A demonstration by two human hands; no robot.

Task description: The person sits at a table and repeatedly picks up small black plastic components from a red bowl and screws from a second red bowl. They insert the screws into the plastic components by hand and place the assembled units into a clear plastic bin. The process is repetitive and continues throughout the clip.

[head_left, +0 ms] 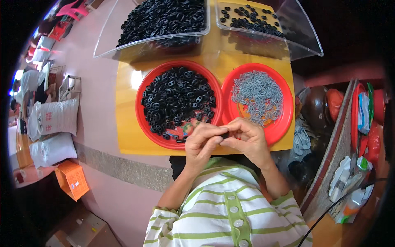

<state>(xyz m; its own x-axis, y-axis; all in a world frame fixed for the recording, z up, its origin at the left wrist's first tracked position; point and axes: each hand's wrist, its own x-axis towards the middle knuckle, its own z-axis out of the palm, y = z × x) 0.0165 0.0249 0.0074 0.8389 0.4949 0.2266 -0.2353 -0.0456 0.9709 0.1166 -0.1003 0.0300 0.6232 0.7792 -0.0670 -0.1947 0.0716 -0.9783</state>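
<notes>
My left hand [203, 142] pinches a small black plastic piece [224, 135] in front of my body, close to the table's near edge. My right hand [250, 139] meets it there, thumb and forefinger pressed together at the piece; anything else in that pinch is hidden by the fingers. Just beyond my left hand sits a red round tray [139, 117] heaped with black oval pieces [177, 96], many with two holes. Beyond my right hand, a second red tray [286, 99] holds a pile of small grey metal screws or pins [257, 94].
Two clear plastic bins stand at the table's far side: the left bin [156, 41] full of black pieces, the right bin [296, 45] partly filled. Yellow sheeting [125, 131] covers the table. White sacks [57, 117] and an orange crate [72, 180] are on the left floor.
</notes>
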